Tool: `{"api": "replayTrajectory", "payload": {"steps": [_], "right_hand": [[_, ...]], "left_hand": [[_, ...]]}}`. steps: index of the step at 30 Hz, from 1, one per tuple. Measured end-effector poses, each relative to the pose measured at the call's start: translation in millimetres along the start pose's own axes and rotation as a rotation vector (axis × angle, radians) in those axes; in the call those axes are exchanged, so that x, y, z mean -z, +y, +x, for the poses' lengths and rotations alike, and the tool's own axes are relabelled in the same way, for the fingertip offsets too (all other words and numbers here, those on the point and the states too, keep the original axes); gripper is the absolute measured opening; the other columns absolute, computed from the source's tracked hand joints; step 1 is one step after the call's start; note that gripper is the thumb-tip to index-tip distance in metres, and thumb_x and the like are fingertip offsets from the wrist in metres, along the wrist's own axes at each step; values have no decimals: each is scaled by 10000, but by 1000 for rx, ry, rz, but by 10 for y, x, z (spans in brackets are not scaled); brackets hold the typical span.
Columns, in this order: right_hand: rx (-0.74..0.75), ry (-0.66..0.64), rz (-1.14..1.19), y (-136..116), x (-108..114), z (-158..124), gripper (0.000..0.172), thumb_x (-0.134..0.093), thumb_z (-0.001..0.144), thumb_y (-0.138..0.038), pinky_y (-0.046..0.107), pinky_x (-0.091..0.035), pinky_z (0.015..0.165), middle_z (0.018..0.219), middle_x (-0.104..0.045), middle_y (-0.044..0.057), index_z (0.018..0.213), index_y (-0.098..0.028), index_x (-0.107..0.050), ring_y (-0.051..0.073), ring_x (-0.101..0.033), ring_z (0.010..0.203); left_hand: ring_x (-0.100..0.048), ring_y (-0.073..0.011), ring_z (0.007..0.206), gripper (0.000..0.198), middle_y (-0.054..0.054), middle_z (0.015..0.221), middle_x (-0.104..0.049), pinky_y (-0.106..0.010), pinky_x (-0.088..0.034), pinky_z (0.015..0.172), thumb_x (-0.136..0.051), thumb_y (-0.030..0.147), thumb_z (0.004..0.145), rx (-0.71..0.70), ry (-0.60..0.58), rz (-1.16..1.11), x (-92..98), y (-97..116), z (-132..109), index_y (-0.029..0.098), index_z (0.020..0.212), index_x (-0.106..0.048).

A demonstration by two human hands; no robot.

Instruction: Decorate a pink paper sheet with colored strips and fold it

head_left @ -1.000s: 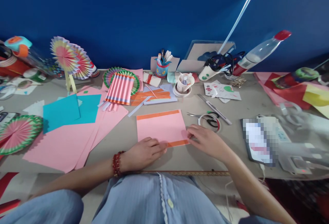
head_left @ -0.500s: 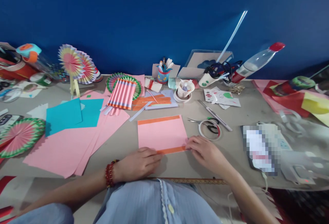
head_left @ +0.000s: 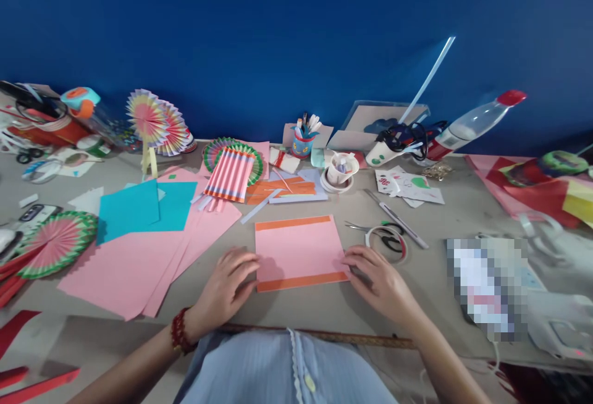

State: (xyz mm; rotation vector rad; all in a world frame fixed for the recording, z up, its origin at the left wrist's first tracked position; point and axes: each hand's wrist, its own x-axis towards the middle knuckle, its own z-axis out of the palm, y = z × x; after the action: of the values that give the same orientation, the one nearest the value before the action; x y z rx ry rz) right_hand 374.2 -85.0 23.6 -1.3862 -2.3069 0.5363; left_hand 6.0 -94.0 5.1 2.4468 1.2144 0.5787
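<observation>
Head view: left hand, grip loosely parted, meets the pink sheet; right hand hides its edge, grip I cannot tell.

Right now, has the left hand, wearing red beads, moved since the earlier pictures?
Yes: the left hand shifted left, nearer the flat turquoise paper sheets, from the lower orange strip to the left edge of the rectangular pink paper.

This looked like a craft room, or a craft corner of some other room, since the table against a wall was spread with an orange-edged sheet, pink paper, blue paper, paper fans, scissors, a tape roll, a cutter and a pen cup.
</observation>
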Motion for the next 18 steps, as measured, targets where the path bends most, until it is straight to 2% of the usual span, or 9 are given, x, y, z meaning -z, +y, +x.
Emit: {"api": "replayTrajectory", "payload": {"steps": [4, 8, 13, 18], "right_hand": [[2, 5, -62, 61, -60, -83, 279, -492, 927, -241, 437, -493, 953, 1194, -614, 116, 1185, -247, -599, 250, -588, 1125], [-21, 13, -81, 76, -107, -143, 322, -485, 920, -228, 463, -466, 1001, 1201, -621, 112, 1230, -242, -569, 251, -583, 1143], [-29, 31, -62, -12, -113, -124, 260, -457, 902, -184, 460, -485, 952, 1131, -635, 112, 1088, -240, -630, 250, -601, 1084], [-32, 0, -94, -86, -92, -81, 244, -459, 868, -135, 447, -482, 896, 1078, -616, 109, 984, -234, -649, 248, -589, 1005]], "left_hand": [[-448, -281, 1313, 391, -137, 1399, -494, -566, -293, 1154, -523, 324, 953, 33, -59, 96, -87, 20, 39, 188, 1317, -483], [-428, -295, 1342, 493, -139, 1443, -459, -566, -306, 1150, -528, 373, 952, 37, -69, 135, -112, -1, 49, 200, 1401, -422], [-424, -284, 1352, 503, -132, 1454, -457, -552, -312, 1155, -521, 288, 930, 36, -67, 146, -82, -3, 34, 195, 1413, -415], [-409, -269, 1369, 471, -119, 1468, -459, -552, -281, 1170, -505, 237, 913, 5, -115, 173, -22, -3, 38, 185, 1378, -454]]}}
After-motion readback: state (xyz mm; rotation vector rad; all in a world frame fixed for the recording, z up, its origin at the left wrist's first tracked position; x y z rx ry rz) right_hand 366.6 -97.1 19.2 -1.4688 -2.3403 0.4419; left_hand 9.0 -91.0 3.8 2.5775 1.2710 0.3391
